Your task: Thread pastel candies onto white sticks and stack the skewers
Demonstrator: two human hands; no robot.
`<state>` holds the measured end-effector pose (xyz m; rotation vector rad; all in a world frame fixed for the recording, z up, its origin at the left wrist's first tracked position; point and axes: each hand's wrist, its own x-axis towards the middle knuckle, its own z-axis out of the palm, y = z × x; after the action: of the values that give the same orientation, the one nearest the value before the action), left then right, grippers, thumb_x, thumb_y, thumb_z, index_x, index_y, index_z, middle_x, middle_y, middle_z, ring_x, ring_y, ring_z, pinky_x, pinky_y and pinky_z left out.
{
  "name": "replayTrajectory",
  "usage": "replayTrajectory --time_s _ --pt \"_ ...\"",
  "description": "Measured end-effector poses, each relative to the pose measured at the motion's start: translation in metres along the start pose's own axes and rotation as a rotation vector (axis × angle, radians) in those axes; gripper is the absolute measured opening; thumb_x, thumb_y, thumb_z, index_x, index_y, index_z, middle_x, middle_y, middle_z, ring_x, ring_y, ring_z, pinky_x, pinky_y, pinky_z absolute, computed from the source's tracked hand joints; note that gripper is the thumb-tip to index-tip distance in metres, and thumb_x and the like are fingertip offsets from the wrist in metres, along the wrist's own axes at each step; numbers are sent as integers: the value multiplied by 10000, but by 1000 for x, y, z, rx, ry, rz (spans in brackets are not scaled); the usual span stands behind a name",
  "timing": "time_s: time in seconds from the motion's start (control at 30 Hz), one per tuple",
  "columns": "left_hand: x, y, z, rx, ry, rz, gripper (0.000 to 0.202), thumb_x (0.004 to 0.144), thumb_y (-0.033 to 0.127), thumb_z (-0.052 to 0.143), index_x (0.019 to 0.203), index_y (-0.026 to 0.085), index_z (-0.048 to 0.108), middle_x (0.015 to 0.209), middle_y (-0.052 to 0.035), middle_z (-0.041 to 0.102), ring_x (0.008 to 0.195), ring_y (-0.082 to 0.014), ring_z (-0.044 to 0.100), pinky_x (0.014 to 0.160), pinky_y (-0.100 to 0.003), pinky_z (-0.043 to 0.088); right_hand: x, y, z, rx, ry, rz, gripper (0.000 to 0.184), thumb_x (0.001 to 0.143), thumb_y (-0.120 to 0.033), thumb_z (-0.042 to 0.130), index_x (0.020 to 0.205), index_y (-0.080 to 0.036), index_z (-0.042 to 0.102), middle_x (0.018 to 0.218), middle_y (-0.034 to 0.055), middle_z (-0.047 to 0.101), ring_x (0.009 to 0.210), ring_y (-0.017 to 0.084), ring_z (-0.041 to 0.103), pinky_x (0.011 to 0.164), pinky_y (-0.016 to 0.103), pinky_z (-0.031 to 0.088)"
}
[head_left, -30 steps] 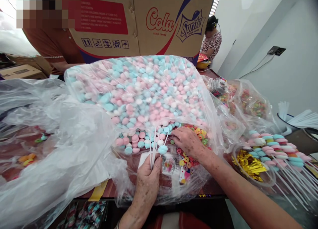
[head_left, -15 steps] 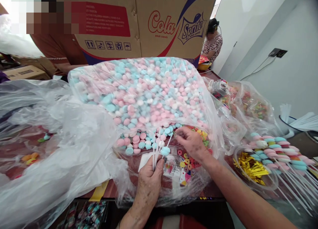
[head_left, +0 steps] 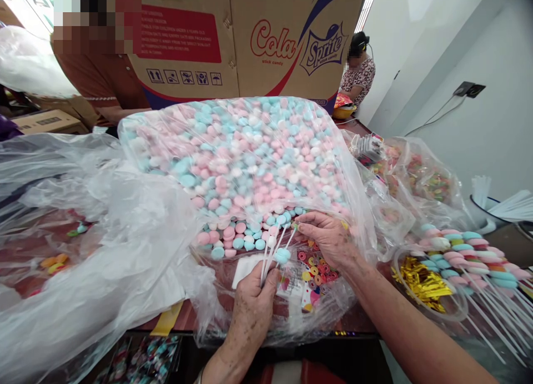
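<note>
My left hand [head_left: 254, 301] is closed around a small bundle of white sticks [head_left: 272, 253], one carrying a blue candy near its tip. My right hand [head_left: 327, 237] pinches a small green ring candy at the tip of one stick. Both hands work at the mouth of a big clear bag [head_left: 175, 145] packed with pink, blue and white round candies [head_left: 250, 151]. Small coloured ring candies [head_left: 314, 264] lie under my right hand.
Finished candy sticks [head_left: 462, 251] are piled at the right beside a clear bowl of gold twist ties [head_left: 418, 276]. A Cola Sprite cardboard box [head_left: 233, 40] stands behind the bag. Loose plastic bags [head_left: 83, 228] cover the left. One person stands behind the box, another sits far back.
My right hand lifted from the ring candies and came to the stick tips with a green ring. The sticks in my left hand tilted slightly to the right.
</note>
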<state>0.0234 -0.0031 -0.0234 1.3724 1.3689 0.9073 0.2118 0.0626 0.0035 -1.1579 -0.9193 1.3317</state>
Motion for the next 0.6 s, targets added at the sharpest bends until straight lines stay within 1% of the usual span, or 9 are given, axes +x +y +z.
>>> replayTrajectory --time_s 0.1,0.17,0.27,0.33,0.37,0.43,0.5,0.53,0.6 --pt "-1 2 0 -12 8 -3 297 909 387 525 956 183 736 671 19 609 652 -171 498 632 -255 384 -1 3 -1 -54 -12 -22 267 658 -396 831 826 -202 757 688 9 738 602 159 696 618 297 582" --pt "-1 2 0 -27 16 -2 284 899 382 535 925 183 736 655 23 592 636 -167 484 621 -253 381 -2 5 -2 -171 -6 -90 243 720 -401 782 875 -215 767 753 23 761 663 181 718 660 332 603" --pt "-1 1 0 -35 38 -2 264 890 378 548 885 186 729 627 31 564 606 -160 461 595 -248 369 -6 9 -3 -468 -11 -316 201 832 -341 671 968 -238 778 938 39 790 860 208 740 816 369 608" --pt "-1 -1 1 -34 43 -2 252 894 371 548 899 189 723 620 35 559 599 -157 458 590 -247 364 -11 13 -1 -653 -42 -490 236 887 -287 596 1037 -240 773 1044 48 783 979 209 729 928 372 579" --pt "-1 -2 1 -34 42 1 246 899 365 546 911 191 721 628 35 564 605 -157 464 597 -246 367 -14 16 0 -727 -71 -564 264 911 -267 562 1077 -233 764 1081 56 776 1013 205 722 961 365 565" --pt "-1 -3 1 -37 44 15 234 905 354 546 916 190 713 642 34 566 621 -155 469 611 -245 371 -21 22 5 -833 -142 -669 317 950 -243 499 1157 -209 736 1129 77 762 1043 196 714 976 342 556" --pt "-1 -4 1 -47 55 26 227 909 353 547 887 185 699 627 41 534 609 -148 447 601 -242 363 -27 25 9 -885 -234 -714 353 969 -222 451 1207 -188 710 1155 93 751 1054 190 710 960 323 559" --pt "-1 -5 1 -57 63 29 225 909 356 550 865 182 687 618 45 516 599 -143 432 590 -240 356 -29 24 10 -891 -277 -713 358 969 -216 445 1214 -182 704 1159 94 749 1048 189 712 945 315 562" --pt "-1 -6 1 -83 79 25 227 909 364 558 827 179 662 615 48 499 589 -135 418 572 -237 346 -28 19 9 -882 -293 -649 358 969 -225 451 1232 -185 691 1114 81 764 981 185 730 883 298 577"
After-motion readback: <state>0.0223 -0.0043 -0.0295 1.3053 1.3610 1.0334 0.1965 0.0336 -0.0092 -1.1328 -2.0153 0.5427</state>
